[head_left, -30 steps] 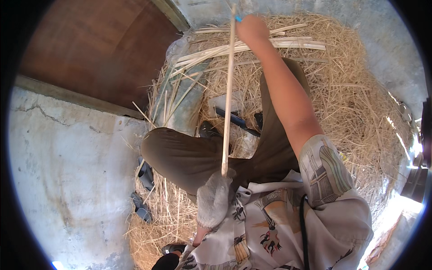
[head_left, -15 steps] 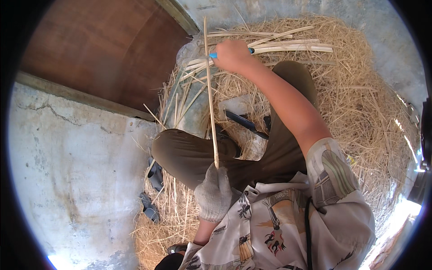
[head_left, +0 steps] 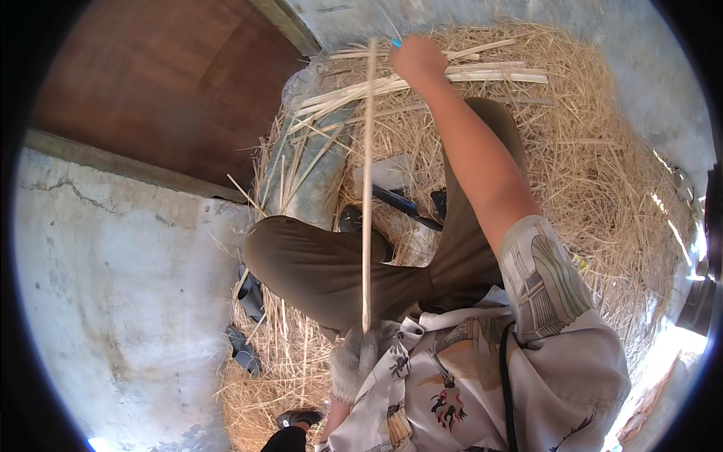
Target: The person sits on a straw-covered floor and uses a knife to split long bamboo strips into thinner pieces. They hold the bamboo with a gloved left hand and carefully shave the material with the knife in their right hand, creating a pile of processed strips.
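I sit on a pile of straw (head_left: pixel 602 166) with my legs in brown trousers. My left hand (head_left: pixel 352 363), in a grey glove, grips the near end of a long pale thin strip (head_left: pixel 367 188) close to my body. The strip runs up and away over my knee. My right hand (head_left: pixel 418 59) is stretched out far, closed just right of the strip's far end; the tip of a blue tool (head_left: pixel 395 43) shows at its fingers. What the tool is stays hidden by the hand.
A bundle of pale split strips (head_left: pixel 489 74) lies across the straw beyond my right hand. A grey-green pole (head_left: pixel 316 173) and a dark tool (head_left: pixel 407 207) lie by my knee. Brown board (head_left: pixel 151 98) at upper left, cracked concrete (head_left: pixel 113 301) at left, sandals (head_left: pixel 250 295).
My right hand drew back toward me half a second ago and has stretched out to the strip's far end again. The strip has tipped from leaning left to nearly straight away from me.
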A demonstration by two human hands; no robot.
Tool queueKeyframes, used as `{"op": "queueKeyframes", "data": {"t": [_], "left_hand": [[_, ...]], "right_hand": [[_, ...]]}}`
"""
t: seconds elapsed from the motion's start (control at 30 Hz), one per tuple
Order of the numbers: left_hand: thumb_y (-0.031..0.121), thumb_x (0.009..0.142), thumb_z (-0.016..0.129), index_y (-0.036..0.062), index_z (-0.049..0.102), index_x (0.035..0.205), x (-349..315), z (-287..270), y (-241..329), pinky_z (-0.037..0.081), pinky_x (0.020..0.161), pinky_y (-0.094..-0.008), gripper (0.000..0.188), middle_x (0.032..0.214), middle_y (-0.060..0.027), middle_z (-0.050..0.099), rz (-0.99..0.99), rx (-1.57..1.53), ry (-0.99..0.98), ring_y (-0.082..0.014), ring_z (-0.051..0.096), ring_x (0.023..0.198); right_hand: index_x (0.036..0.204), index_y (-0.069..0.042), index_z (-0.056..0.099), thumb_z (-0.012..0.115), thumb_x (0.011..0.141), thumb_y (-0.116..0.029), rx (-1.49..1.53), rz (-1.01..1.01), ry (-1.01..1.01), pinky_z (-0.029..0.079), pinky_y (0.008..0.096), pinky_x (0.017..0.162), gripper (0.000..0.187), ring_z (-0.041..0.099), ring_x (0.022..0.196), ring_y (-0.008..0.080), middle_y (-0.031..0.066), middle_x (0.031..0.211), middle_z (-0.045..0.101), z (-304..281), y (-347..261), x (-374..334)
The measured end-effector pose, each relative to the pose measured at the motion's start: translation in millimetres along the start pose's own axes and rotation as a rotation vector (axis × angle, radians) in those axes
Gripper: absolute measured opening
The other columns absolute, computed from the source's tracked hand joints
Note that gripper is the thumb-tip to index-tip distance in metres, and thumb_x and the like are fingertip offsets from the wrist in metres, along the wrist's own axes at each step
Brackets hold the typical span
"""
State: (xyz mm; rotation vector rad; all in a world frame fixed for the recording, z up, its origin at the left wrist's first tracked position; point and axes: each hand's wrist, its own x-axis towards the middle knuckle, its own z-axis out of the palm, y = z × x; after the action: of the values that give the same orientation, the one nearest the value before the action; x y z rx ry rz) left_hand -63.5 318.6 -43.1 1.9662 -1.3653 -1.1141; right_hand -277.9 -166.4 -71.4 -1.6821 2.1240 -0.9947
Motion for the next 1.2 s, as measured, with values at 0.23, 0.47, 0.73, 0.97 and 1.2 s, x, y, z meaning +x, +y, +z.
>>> {"op": "queueKeyframes", "data": {"t": [0.23,0.47,0.73,0.97,1.2], "left_hand": [[0.033,0.106,0.053,0.0001,0.070,0.115,54.8,-1.8,44.4,0.047,0.063,-0.0298,0.039,0.074,-0.0060,0.066,-0.020,-0.200,0.076,-0.0141,0.061,0.066],[0.030,0.107,0.054,-0.0013,0.066,0.122,106.4,4.2,72.5,0.044,0.049,-0.0238,0.037,0.066,-0.0003,0.057,0.070,-0.521,-0.008,-0.0080,0.053,0.052],[0.029,0.106,0.054,-0.0036,0.067,0.118,148.3,10.7,112.0,0.043,0.048,-0.0256,0.037,0.067,-0.0033,0.058,0.101,-0.290,-0.115,-0.0104,0.054,0.052],[0.025,0.105,0.054,-0.0026,0.067,0.117,196.9,18.8,170.6,0.047,0.053,-0.0259,0.033,0.070,-0.0015,0.058,0.145,-0.256,-0.266,-0.0098,0.056,0.057],[0.027,0.107,0.053,-0.0009,0.067,0.118,215.5,32.4,156.0,0.044,0.050,-0.0239,0.033,0.069,0.0008,0.055,0.220,-0.563,-0.274,-0.0082,0.051,0.054]], "right_hand": [[0.091,-0.003,0.066,0.061,0.098,-0.050,1.296,0.165,-0.661,0.035,0.0310,0.042,0.048,0.040,0.043,0.0108,-0.0032,0.052,0.042,9.4,-14.9,-4.7],[0.105,-0.002,0.063,0.070,0.097,-0.046,1.250,0.067,-0.515,0.023,0.0242,0.040,0.045,0.028,0.042,0.0039,-0.0093,0.053,0.029,-41.5,-31.8,-17.1],[0.097,0.000,0.068,0.076,0.094,-0.037,1.816,0.053,-0.701,0.027,0.0252,0.044,0.038,0.029,0.043,0.0051,-0.0076,0.052,0.034,-71.4,-4.7,-4.2],[0.094,0.000,0.071,0.072,0.097,-0.046,1.582,0.003,-0.400,0.031,0.0271,0.045,0.045,0.032,0.046,0.0073,-0.0049,0.057,0.039,-72.1,-5.1,-5.0],[0.103,0.003,0.073,0.067,0.101,-0.041,1.482,0.028,-0.267,0.031,0.0263,0.045,0.045,0.032,0.047,0.0066,-0.0067,0.056,0.036,-77.8,-17.2,-15.7]]}}
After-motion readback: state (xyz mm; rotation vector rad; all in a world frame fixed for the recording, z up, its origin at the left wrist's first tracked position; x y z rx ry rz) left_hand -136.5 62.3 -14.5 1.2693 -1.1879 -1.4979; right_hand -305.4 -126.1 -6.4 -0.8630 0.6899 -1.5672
